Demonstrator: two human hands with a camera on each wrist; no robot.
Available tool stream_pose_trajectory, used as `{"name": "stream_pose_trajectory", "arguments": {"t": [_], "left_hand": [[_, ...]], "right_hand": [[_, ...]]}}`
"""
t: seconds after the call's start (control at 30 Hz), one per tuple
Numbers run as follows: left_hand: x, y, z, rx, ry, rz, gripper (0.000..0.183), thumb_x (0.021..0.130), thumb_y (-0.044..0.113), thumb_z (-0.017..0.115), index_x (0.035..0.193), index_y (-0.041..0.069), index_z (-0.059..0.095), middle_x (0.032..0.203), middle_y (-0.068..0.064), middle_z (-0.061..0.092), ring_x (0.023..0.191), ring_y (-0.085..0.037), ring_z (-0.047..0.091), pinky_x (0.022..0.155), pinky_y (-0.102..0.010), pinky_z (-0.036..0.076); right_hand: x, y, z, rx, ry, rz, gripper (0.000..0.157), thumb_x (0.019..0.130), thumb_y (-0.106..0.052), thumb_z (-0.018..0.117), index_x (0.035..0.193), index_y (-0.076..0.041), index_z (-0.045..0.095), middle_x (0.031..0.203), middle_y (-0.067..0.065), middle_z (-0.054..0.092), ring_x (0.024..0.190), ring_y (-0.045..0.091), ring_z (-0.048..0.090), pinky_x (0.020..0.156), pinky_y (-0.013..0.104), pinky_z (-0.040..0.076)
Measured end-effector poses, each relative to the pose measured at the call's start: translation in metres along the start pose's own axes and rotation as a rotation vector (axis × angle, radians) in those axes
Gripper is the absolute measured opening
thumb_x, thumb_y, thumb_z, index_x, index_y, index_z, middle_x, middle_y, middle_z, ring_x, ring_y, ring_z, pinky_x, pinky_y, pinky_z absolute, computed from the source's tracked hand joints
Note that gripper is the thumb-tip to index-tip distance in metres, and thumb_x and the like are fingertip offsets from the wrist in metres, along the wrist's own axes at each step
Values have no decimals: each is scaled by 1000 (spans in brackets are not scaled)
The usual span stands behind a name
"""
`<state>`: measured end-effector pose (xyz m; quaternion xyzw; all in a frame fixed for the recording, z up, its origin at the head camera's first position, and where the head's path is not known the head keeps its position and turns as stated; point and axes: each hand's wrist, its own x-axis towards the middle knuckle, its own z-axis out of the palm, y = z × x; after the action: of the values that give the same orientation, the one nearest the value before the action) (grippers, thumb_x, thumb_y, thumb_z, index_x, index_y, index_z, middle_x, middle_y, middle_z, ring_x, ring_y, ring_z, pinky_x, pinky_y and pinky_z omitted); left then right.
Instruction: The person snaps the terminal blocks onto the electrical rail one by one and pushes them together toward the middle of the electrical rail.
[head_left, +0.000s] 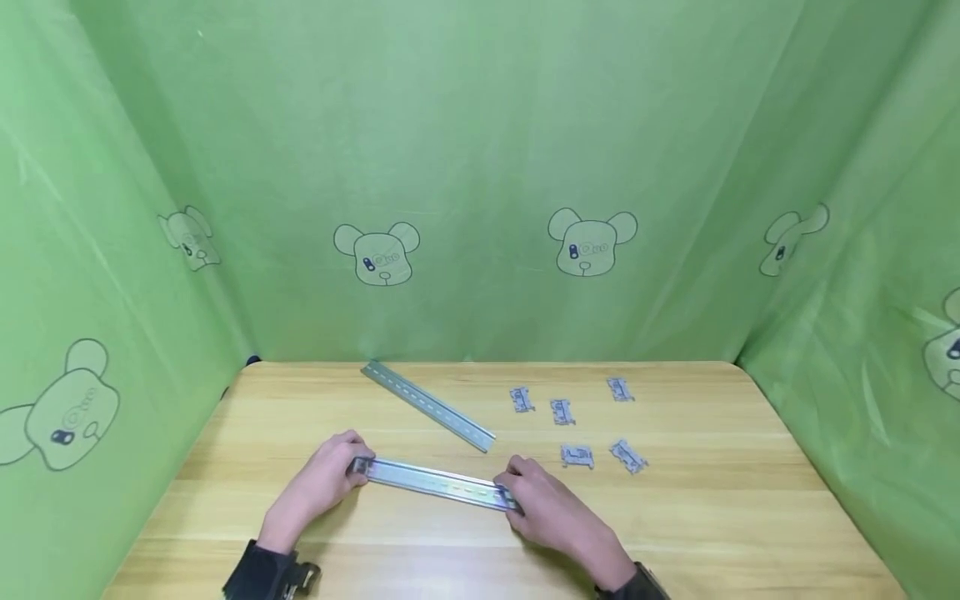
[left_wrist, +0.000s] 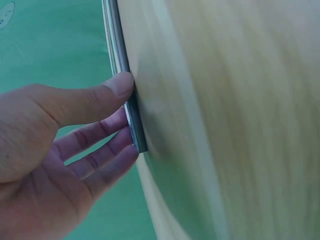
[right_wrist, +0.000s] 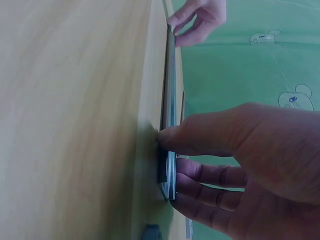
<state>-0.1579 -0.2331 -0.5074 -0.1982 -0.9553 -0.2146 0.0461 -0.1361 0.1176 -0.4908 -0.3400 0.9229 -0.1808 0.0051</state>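
Observation:
A slotted metal DIN rail (head_left: 435, 483) lies slantwise near the middle of the table, between both hands. At its left end, my left hand (head_left: 322, 477) pinches it; in the left wrist view the thumb (left_wrist: 120, 84) is on one edge and the fingertips touch the opposite side. My right hand (head_left: 551, 510) grips the other end, its thumb (right_wrist: 172, 136) across the near edge in the right wrist view. Dark patches show at both rail ends, too small to identify. Beyond it, a second DIN rail (head_left: 427, 406) lies diagonally on the table.
Several small grey clip-like pieces (head_left: 577, 456) are scattered right of the rails, one of them (head_left: 619, 389) farther back. The wooden table (head_left: 750, 517) ends at a green curtain (head_left: 480, 167) behind, with more curtain on both sides.

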Motion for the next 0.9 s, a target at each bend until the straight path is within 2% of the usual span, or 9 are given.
{"name": "stream_pose_trajectory", "arguments": {"t": [0.3,0.5,0.6,0.73,0.9], "left_hand": [[1,27,-1,-18,-54,47,29,69,8,84,95,4,74,90,-2,64,84,-22,60,78,-40,57],[6,45,0,-39,-85,73,30,69,10,84,97,4,73,90,-2,64,84,-22,62,79,-40,58],[9,54,2,-49,-96,101,30,69,10,84,96,4,73,89,-3,65,84,-22,63,79,-41,58],[13,63,7,-44,-115,120,32,70,13,84,99,5,73,92,-3,66,86,-22,63,81,-41,58],[18,70,14,-37,-134,117,33,70,14,83,101,6,73,95,-3,67,88,-20,63,83,-41,57]], "right_hand": [[-12,24,-9,54,-42,40,36,80,-12,75,115,-6,70,104,2,59,89,14,54,77,33,57],[-20,39,-19,66,-36,61,34,80,-9,75,114,-3,70,107,5,59,91,16,55,74,33,57],[-25,45,-23,87,-38,99,36,80,-7,74,115,-3,70,108,5,59,90,17,56,74,34,58],[-34,54,-26,102,-45,146,37,78,-6,75,115,-4,70,112,7,60,98,22,59,82,37,58],[-43,60,-30,97,-16,143,36,76,-4,76,112,-5,72,117,12,62,109,30,59,91,45,55]]}}
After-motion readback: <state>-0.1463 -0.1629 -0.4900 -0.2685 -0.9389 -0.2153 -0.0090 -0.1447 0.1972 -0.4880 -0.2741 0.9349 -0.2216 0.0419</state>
